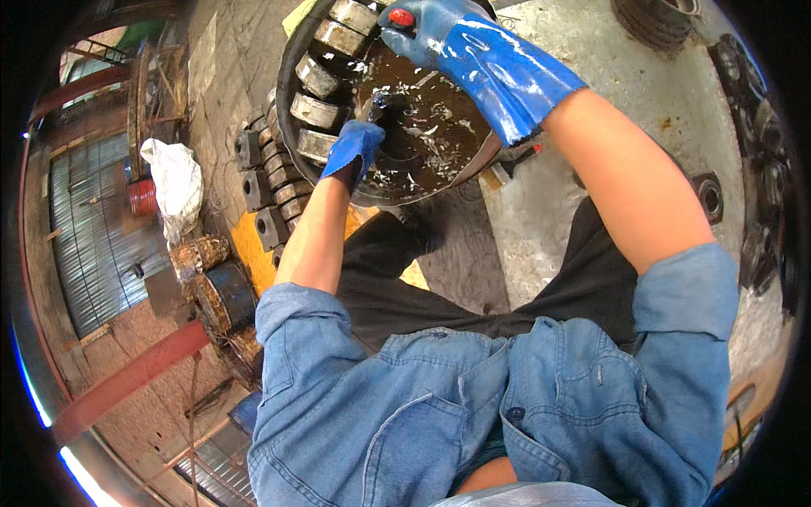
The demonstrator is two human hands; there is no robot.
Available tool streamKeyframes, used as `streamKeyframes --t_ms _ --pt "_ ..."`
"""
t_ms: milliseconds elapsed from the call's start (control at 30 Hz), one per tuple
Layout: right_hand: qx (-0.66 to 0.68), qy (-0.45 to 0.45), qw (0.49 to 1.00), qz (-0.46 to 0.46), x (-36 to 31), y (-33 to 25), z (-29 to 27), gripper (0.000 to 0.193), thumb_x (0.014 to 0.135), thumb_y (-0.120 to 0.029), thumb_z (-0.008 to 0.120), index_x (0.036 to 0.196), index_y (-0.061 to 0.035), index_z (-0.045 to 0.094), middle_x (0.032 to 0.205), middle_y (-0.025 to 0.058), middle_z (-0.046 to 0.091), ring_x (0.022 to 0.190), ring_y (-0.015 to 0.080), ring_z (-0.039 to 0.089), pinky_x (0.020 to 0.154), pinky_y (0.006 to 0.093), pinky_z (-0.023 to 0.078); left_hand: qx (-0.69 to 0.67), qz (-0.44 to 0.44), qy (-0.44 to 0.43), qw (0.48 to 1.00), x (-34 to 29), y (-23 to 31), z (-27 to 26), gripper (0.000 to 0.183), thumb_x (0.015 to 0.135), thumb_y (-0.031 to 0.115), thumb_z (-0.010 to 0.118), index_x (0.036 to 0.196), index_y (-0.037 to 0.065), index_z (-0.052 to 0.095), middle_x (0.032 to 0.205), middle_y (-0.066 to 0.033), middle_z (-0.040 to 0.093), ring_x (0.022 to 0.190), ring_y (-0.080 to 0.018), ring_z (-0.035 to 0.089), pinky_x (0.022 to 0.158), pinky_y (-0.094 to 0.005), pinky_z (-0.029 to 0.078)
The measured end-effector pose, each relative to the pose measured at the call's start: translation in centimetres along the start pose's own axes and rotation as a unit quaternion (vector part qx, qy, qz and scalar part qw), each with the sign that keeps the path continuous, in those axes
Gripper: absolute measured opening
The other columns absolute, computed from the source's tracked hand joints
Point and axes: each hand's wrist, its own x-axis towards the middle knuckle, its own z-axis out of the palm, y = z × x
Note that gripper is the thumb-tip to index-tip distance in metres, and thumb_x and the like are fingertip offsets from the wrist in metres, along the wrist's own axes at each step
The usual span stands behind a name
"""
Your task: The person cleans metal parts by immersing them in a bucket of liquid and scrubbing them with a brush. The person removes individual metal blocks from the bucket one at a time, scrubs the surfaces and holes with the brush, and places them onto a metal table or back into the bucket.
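A round black tub [397, 201] of dark, oily liquid [431, 139] is in front of me, with bits of glare on its surface. Along its left inner side sit several thick metal rings [314, 111]. My left hand [356, 144], in a blue rubber glove, is low over the liquid beside the lowest ring. Its fingers look curled near a dark, wet block [386, 103]; their grip is partly hidden. At the tub's far side my right hand [429, 35], in a long blue glove, is closed round a tool with a red handle end [401, 17]; the tool's other end cannot be made out.
Left of the tub stand rows of metal rings [279, 165] and dark blocks with holes [256, 190]. A flat tool with a red handle [504, 171] lies right of the tub. Dark coiled parts [655, 21] stand far right; a white sack [176, 182] is at left.
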Motion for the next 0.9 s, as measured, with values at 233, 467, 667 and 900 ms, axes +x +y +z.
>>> streamKeyframes --t_ms 233,467,667,900 --pt "0.179 -0.081 0.976 0.094 -3.7 -1.0 -4.1 0.037 0.098 -0.038 0.067 0.101 -0.0026 0.074 0.086 0.0200 0.074 0.078 0.0285 0.070 0.074 0.0431 0.054 -0.285 0.032 -0.040 0.957 -2.1 -1.6 0.5 0.051 0.094 0.040 0.076 0.115 -0.007 0.073 0.094 -0.0154 0.072 0.084 -0.0275 0.065 0.081 -0.0418 0.053" --pt "0.299 -0.116 0.936 0.143 -7.3 2.5 -0.2 0.037 0.107 -0.034 0.060 0.091 -0.0032 0.073 0.072 0.0112 0.066 0.066 0.0225 0.058 0.067 0.0408 0.047 -0.537 0.012 -0.170 0.826 -1.7 -4.7 1.4 0.058 0.116 0.041 0.041 0.154 -0.001 0.052 0.154 -0.0146 0.059 0.137 -0.0278 0.058 0.117 -0.0400 0.045" --pt "0.493 -0.060 0.809 0.316 -7.7 3.6 7.8 0.033 0.103 -0.036 0.065 0.106 -0.0031 0.072 0.090 0.0134 0.071 0.077 0.0218 0.062 0.073 0.0422 0.051 -0.539 0.018 -0.154 0.828 -1.1 -7.6 1.8 0.058 0.114 0.048 0.041 0.146 0.004 0.062 0.146 -0.0147 0.066 0.129 -0.0294 0.062 0.112 -0.0420 0.048" --pt "0.484 0.017 0.840 0.245 -8.7 10.0 23.5 0.024 0.095 -0.030 0.066 0.108 -0.0109 0.070 0.093 0.0149 0.073 0.091 0.0255 0.073 0.079 0.0389 0.057 -0.451 0.031 -0.119 0.884 -0.6 -7.4 1.8 0.060 0.114 0.048 0.039 0.144 0.002 0.063 0.144 -0.0148 0.067 0.127 -0.0312 0.063 0.114 -0.0430 0.048"
